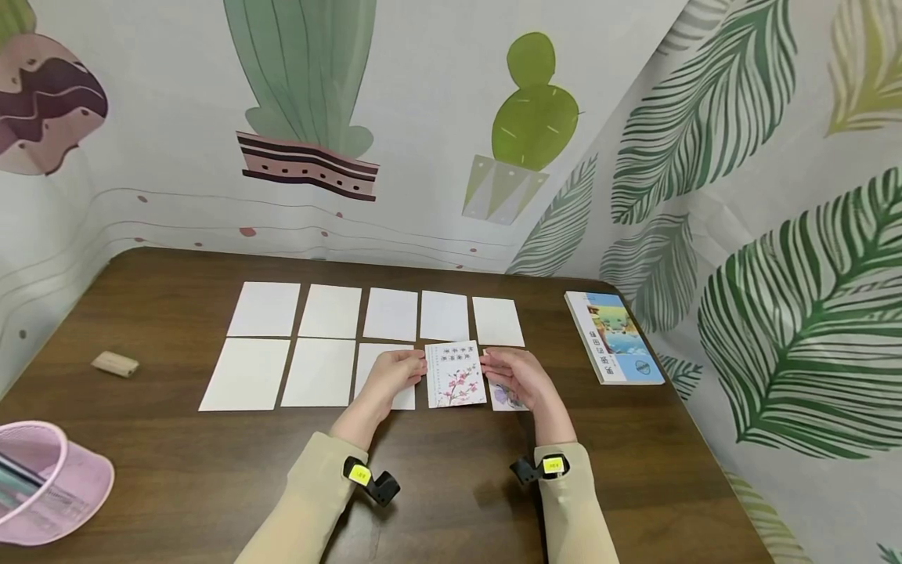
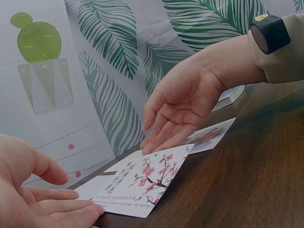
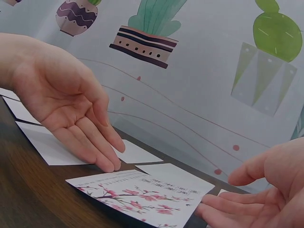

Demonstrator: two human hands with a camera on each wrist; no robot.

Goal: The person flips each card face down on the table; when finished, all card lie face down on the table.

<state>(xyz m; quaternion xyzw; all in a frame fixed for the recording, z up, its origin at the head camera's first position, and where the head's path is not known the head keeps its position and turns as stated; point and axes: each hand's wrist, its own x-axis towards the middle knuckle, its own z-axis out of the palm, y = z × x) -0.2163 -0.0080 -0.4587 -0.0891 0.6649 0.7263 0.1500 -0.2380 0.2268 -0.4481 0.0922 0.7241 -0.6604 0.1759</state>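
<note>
A card with pink blossoms and dark printed characters lies picture side up between both hands. My left hand is at its left edge, fingers extended and fingertips right at the border. From the opposite side, the fingertips of my right hand reach the card's right edge. Both thumbs stand raised off the card in the wrist views. Partly hidden under the right hand is another picture card with a floral print. A blank white card shows partly beneath the left hand.
Several blank white cards form two rows on the brown table. A book lies at the right edge. Left are a small wooden block and a pink mesh holder with pens. A printed curtain hangs behind.
</note>
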